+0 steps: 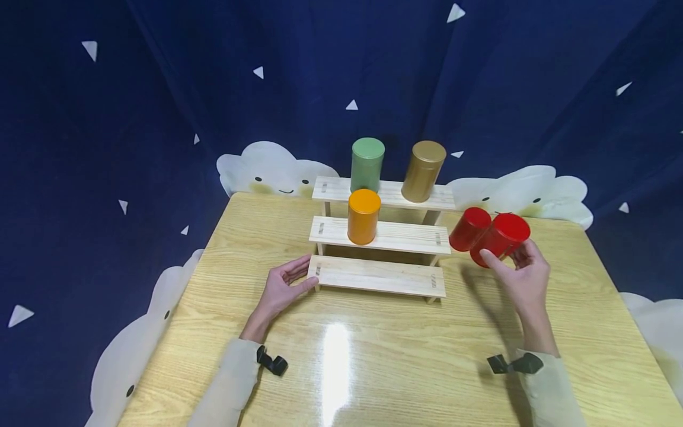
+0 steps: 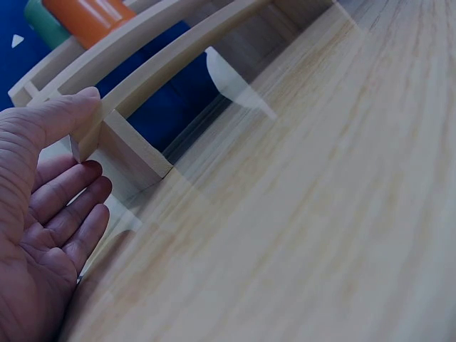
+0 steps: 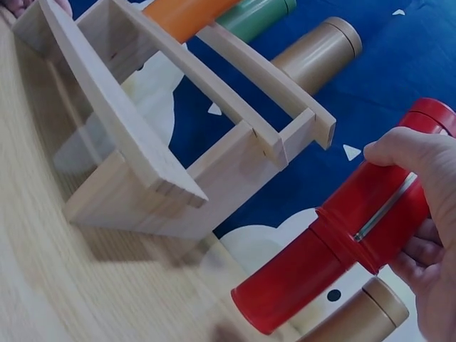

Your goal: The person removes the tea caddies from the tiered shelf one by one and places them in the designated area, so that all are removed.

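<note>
Counting red cans, it's two: the held red can (image 1: 500, 238) leans, tilted, right of the wooden stand (image 1: 381, 276), and a second red can (image 1: 468, 230) sits just left of it. On the three-tier stand, one green can (image 1: 367, 167) and one gold can (image 1: 424, 174) share the top tier, one orange can (image 1: 363, 219) the middle, blocking the green one's base from the head view. Another gold can (image 3: 362, 315) peeks in, half cropped, at the right wrist view. Right hand (image 1: 525, 277): thumb and fingers wrapped round its red can. Left hand (image 1: 284, 286): narrow, thumb and fingers pinching the bottom tier's left end.
</note>
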`<state>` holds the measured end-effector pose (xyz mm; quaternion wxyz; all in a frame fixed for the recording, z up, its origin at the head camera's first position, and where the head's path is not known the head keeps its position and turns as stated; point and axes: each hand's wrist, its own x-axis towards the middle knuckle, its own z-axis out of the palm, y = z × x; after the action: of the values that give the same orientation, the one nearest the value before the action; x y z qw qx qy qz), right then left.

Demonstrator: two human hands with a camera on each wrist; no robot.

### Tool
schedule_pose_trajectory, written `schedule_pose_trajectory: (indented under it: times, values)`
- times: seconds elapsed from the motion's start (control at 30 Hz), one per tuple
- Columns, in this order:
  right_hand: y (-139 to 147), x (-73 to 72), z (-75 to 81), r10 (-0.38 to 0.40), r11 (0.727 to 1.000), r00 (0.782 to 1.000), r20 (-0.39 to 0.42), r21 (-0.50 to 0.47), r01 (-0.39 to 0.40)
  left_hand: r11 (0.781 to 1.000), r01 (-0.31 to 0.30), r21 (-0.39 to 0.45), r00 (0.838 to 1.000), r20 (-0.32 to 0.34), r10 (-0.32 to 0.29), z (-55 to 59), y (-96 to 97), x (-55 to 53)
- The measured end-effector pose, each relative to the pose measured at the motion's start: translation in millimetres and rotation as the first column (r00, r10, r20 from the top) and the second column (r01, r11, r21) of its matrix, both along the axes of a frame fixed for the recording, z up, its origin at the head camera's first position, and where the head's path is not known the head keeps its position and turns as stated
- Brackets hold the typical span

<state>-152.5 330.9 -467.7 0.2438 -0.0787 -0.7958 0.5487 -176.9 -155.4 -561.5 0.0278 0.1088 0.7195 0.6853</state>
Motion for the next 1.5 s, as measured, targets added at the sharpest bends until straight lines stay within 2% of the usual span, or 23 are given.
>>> schedule_pose_trajectory:
  times: [0.27,0.5,0.73,1.03,1.2,1.4,1.5]
  values:
    - [10.6,1.1,-10.0,-0.038,0.999,0.999,-0.021,-0.025,0.037,1.000,-0.002,-0.003,1.000,-0.007,0.002,0.3,-0.1,-0.8]
    - [22.1,3.5,-23.7,-0.079,0.996,0.997,0.000,-0.039,0.079,1.000,0.001,-0.001,1.000,-0.004,-0.001,1.0,-0.6,-0.2]
    - [32.2,5.7,-36.2,-0.081,0.993,0.997,-0.009,-0.090,0.080,1.000,0.003,0.006,1.000,0.000,-0.003,-0.4,-1.3,1.0]
    - [42.8,4.7,-44.3,-0.135,0.988,0.990,0.049,-0.068,0.138,1.000,0.002,0.006,1.000,-0.002,-0.002,0.1,-1.0,0.2]
    - [48.6,3.1,-46.8,-0.156,0.976,0.987,0.045,-0.145,0.161,1.000,0.001,0.015,1.000,-0.001,-0.001,0.6,-0.3,-0.3]
    - [58.9,-0.1,-52.0,-0.178,0.943,0.983,0.046,-0.278,0.184,1.000,0.005,0.020,1.000,-0.005,-0.004,0.8,-0.1,-0.2]
    - [64.1,-2.0,-53.2,-0.191,0.933,0.980,0.054,-0.301,0.198,1.000,0.006,0.020,1.000,-0.013,-0.006,1.5,0.1,-0.1]
